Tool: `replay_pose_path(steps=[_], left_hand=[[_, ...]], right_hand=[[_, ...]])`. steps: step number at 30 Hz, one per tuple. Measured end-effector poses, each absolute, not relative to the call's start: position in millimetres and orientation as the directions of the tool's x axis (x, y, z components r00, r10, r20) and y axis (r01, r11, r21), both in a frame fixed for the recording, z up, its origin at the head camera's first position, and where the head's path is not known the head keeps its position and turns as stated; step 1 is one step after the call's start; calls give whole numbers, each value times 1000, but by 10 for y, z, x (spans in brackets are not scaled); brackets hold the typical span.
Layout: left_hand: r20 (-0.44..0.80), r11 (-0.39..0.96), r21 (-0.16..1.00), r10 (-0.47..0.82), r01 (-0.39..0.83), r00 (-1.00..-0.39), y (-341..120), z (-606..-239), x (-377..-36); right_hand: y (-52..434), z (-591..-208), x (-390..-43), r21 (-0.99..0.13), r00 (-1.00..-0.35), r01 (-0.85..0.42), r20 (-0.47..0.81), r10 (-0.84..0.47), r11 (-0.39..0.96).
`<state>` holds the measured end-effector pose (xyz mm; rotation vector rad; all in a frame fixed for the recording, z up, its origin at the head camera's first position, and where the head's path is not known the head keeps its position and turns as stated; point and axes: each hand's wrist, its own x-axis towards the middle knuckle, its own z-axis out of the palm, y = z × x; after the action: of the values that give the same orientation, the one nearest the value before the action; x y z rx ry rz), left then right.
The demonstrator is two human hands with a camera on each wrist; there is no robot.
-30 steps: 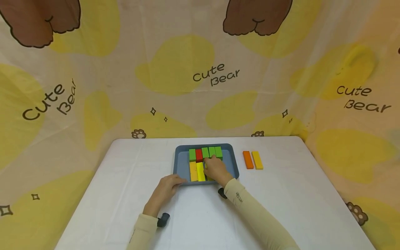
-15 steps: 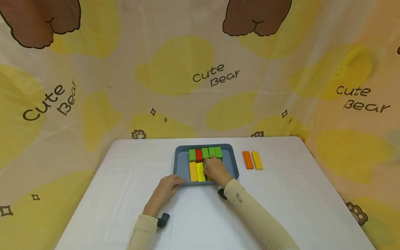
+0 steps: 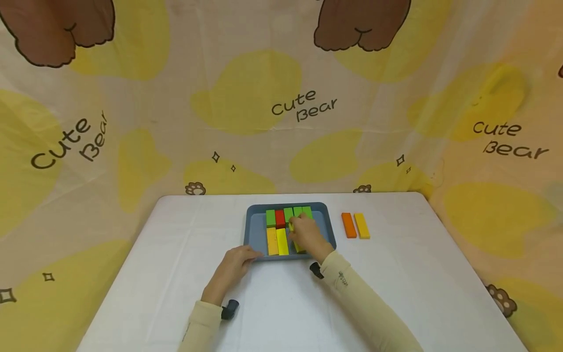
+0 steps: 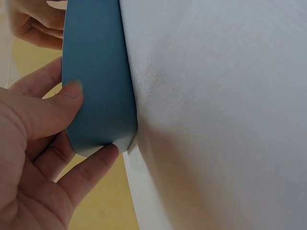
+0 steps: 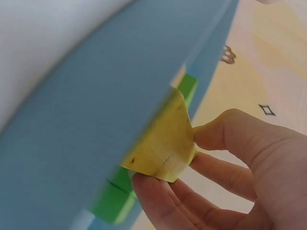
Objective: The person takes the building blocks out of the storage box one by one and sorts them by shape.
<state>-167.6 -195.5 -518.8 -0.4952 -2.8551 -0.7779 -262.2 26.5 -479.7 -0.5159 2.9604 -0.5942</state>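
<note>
A blue-grey tray (image 3: 255, 239) stands on the white table, holding coloured wooden blocks. Along its back lies a row of green blocks and one red block (image 3: 280, 219); in front, two yellow blocks (image 3: 282, 242) lie side by side. My right hand (image 3: 308, 234) pinches a yellow block (image 5: 163, 143) between thumb and fingers, tilted over the tray's right half, partly hidden by the hand in the head view. At the tray's front left corner, my left hand (image 3: 237, 261) holds the wall (image 4: 98, 57), its thumb on the outside and fingers round the corner.
To the right of the tray, an orange block (image 3: 349, 225) and another yellow block (image 3: 362, 226) lie on the table (image 3: 396, 274). A printed cloth (image 3: 286, 161) hangs behind and at both sides of the table.
My right hand has moved slightly right and up, lifting the yellow block and leaving a gap beside the two yellow blocks at left. The left hand and tray have stayed put.
</note>
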Motion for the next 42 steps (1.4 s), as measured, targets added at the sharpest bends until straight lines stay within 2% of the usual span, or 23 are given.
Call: replay_pose_path(steps=[3, 10, 19, 27, 42], left_hand=[[217, 810, 469, 280, 351, -935, -1952, -5193, -1676], [220, 808, 471, 281, 354, -934, -1947, -5198, -1675], [221, 809, 476, 268, 343, -938, -1956, -5190, -1661], [213, 814, 476, 260, 332, -942, -1946, -5197, -1643], [240, 814, 457, 276, 359, -931, -1958, -5206, -1636]], right_hand=[[358, -4709, -2616, -412, -945, -297, -3, -327, 861], [711, -4542, -2664, -386, -952, -305, 98, -290, 870], [1331, -4389, -2819, -365, -971, -237, 107, -213, 900], [1788, -4425, -2944, -337, -986, -164, 40, -160, 927], [2245, -4659, -3130, -289, -985, -127, -73, -154, 949]])
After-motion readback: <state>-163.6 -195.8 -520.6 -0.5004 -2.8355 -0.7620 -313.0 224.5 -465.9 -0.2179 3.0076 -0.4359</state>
